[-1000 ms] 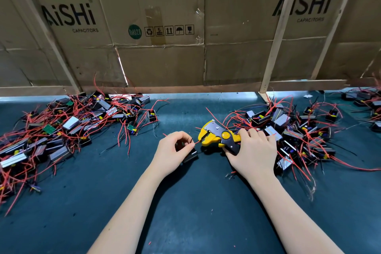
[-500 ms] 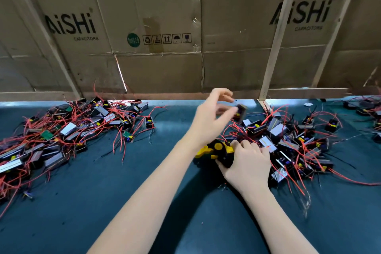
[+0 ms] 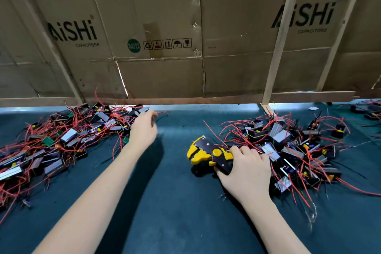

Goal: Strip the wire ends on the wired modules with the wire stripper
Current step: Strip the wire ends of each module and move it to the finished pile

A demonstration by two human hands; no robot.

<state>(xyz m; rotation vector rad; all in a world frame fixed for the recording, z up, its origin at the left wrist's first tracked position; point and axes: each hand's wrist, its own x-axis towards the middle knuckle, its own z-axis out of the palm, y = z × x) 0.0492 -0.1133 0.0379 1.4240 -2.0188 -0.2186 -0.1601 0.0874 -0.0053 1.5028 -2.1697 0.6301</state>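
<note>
right hand grips wire stripper, kept ready | left hand beyond stripper, at left module pile, grip unclear

I am at an assembly bench in a small electronics workshop or factory. My worktop is covered in dark teal matting, and heaps of small wired modules with red leads lie on it to my left and right. A yellow and black wire stripper lies between the heaps. In front of me flattened cardboard cartons printed "AiSHi CAPACITORS" are fixed to bare wooden battens as a makeshift screen.
</note>
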